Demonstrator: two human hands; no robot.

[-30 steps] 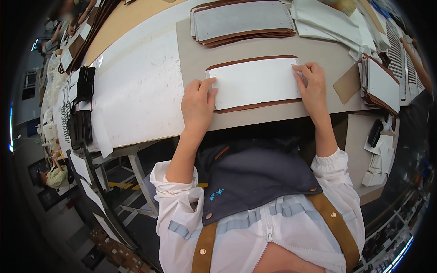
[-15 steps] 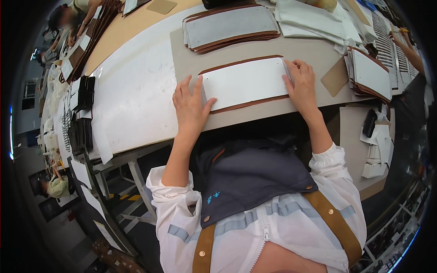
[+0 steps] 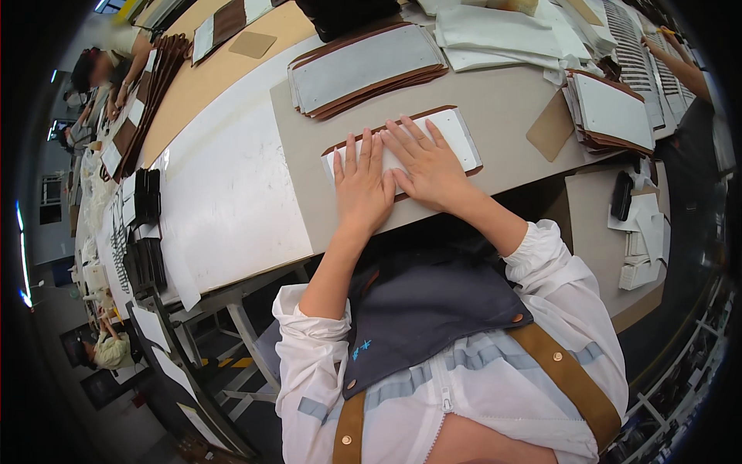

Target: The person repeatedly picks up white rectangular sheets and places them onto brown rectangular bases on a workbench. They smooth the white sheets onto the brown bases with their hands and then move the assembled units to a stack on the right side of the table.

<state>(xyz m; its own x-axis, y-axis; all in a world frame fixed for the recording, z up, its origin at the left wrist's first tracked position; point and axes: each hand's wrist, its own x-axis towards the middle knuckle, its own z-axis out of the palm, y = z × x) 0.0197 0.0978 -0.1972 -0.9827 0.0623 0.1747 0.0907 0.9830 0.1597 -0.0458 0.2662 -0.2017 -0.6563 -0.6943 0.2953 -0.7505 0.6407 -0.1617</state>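
A white rectangular panel with brown edges (image 3: 461, 140) lies flat on the grey mat (image 3: 495, 124) in front of me. My left hand (image 3: 362, 185) rests flat on its left part, fingers stretched out and pointing away from me. Beside it my right hand (image 3: 427, 166) presses flat on the panel's middle, fingers spread. The two hands nearly meet at the thumbs, and they cover much of the panel. Just beyond them sits a stack of similar brown-edged panels (image 3: 367, 66). Neither hand grips anything.
More stacked panels (image 3: 610, 112) stand at the right, next to a tan card (image 3: 558, 127). White sheets (image 3: 498, 35) pile up at the far side. Black folded pieces (image 3: 143, 224) lie on the left. A co-worker's arm (image 3: 679, 68) reaches in at the far right; other people work at left.
Both hands have moved from the panel's two ends inward onto its top and now lie flat side by side. The view has shifted slightly.
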